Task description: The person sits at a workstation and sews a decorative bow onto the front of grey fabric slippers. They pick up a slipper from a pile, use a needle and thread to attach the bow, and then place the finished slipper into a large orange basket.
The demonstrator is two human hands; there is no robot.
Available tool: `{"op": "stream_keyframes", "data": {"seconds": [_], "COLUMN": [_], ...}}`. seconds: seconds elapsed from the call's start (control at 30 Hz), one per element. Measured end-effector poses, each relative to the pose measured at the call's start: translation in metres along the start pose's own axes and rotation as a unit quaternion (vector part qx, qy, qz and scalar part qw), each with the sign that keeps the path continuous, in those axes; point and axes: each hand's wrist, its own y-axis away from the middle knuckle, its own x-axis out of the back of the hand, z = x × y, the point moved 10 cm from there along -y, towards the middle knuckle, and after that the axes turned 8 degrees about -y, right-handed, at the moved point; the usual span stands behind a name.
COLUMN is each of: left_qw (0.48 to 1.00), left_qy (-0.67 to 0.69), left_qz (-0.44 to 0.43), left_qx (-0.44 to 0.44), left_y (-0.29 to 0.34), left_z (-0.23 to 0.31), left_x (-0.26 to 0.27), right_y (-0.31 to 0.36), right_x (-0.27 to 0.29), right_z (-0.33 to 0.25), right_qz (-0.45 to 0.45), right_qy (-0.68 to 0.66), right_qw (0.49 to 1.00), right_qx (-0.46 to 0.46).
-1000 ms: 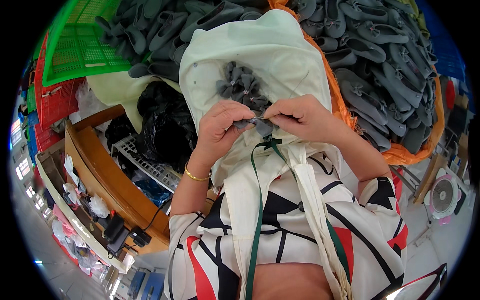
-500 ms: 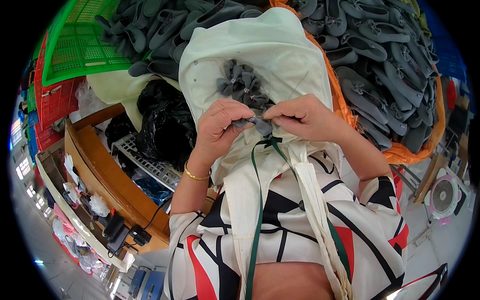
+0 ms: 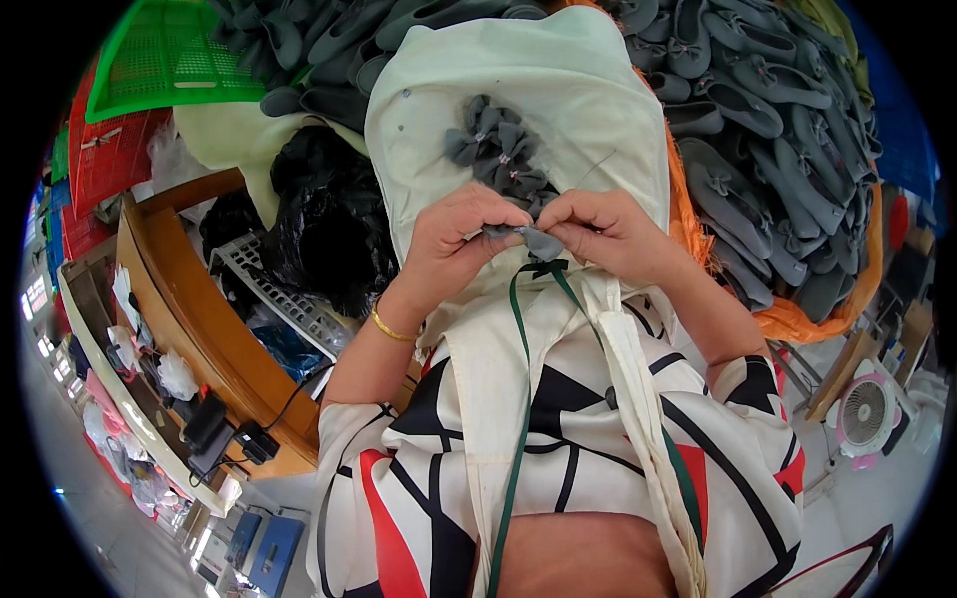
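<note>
A small grey fabric bow is held over my lap, in front of the apron. My left hand pinches its left part between thumb and fingers. Close against it, the fingertips of my right hand are pressed together at the bow's right side; whatever lies between them is hidden. Just beyond my fingers, several more grey bows with tiny pinkish centres sit heaped on a pale cloth-covered surface. A thin dark line, perhaps a thread, slants up from behind my right hand.
Grey shoes fill an orange-edged sack at right; more lie at far left beside a green basket. Left of me are a black plastic bag, a white rack and a wooden drawer. A fan stands right.
Both hands stay at the bow. My left hand's fingertips have shifted slightly right, nearer my right hand's, and the bow sits a little farther right. The whole view has shifted slightly.
</note>
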Motion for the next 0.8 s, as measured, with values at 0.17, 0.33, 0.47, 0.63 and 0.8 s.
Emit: {"op": "stream_keyframes", "data": {"seconds": [0.17,0.33,0.47,0.63,0.8], "left_qw": [0.999,0.998,0.999,0.996,0.997], "left_qy": [-0.043,-0.057,-0.022,0.051,0.022], "left_qz": [-0.011,-0.026,-0.035,-0.042,-0.055], "left_qx": [-0.017,-0.012,0.011,0.063,0.048], "left_y": [0.000,0.000,0.002,0.008,0.004], "left_z": [0.007,0.007,0.001,-0.005,0.000], "left_x": [0.000,-0.005,-0.008,-0.011,-0.015], "right_y": [0.001,0.002,0.001,0.002,0.006], "right_x": [-0.005,-0.005,-0.006,-0.010,-0.009], "right_z": [0.008,0.016,0.020,0.023,0.032], "right_qz": [-0.010,-0.044,-0.057,-0.067,-0.056], "right_qy": [-0.057,-0.097,-0.120,-0.113,-0.152], "right_qw": [0.997,0.991,0.987,0.988,0.975], "right_qx": [-0.051,-0.087,-0.090,-0.085,-0.154]}}
